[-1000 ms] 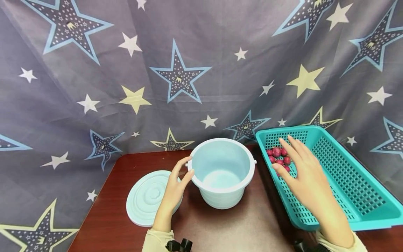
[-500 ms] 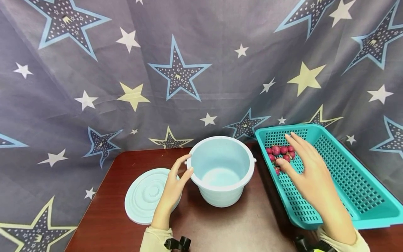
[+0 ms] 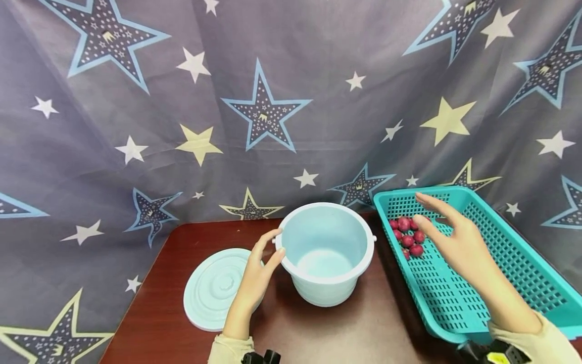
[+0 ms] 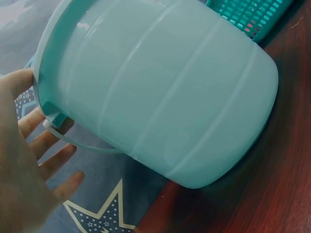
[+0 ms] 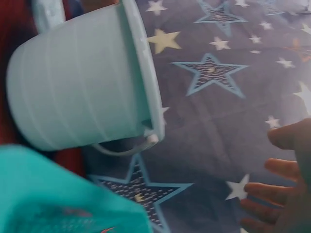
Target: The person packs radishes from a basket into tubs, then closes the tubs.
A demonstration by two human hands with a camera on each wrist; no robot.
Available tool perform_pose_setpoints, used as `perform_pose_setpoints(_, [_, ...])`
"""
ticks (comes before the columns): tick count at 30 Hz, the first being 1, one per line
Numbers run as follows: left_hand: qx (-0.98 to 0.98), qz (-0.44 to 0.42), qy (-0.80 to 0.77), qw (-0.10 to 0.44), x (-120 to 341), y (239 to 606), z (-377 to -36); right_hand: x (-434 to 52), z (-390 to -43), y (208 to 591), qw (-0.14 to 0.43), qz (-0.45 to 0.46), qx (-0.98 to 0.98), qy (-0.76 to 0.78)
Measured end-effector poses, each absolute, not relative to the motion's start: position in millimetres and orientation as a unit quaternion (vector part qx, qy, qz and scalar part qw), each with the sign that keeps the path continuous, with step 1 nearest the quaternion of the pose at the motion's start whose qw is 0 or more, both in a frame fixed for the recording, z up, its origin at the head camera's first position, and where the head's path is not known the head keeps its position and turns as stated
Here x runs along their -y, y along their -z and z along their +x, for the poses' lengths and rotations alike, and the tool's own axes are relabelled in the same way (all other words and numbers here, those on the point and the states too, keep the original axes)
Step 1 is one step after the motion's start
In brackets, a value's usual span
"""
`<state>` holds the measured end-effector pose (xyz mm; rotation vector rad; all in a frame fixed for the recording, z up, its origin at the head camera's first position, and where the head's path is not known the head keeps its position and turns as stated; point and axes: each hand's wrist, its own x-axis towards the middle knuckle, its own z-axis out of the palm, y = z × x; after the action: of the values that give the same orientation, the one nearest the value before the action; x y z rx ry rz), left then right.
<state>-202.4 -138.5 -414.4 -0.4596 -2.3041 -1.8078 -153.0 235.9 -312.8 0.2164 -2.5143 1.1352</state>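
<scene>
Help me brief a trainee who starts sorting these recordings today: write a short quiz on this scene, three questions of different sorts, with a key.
1. True or false: the lid lies on the table, off the bucket.
2. In the head view, which hand touches the bucket, and which appears over the basket?
3. Where are the red balls?
A) In the bucket
B) In the basket
C) On the lid

Key
1. True.
2. The left hand touches the bucket; the right hand appears over the basket.
3. B.
</scene>
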Motion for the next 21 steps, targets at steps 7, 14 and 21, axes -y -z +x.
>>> perform_pose_setpoints(7, [0.773,-0.157,0.609,0.089,138,415,-202,-245,-179,314,0.145,0.092,0.879,-0.444])
perform_pose_setpoints(14, [0.771,-0.152,0.612,0.086,136,417,-200,-261,-199,322,0.128,0.089,0.884,-0.441])
perform_pose_setpoints(21, [0.766,-0.159,0.618,0.084,137,415,-203,-282,-223,337,0.11,0.101,0.899,-0.412])
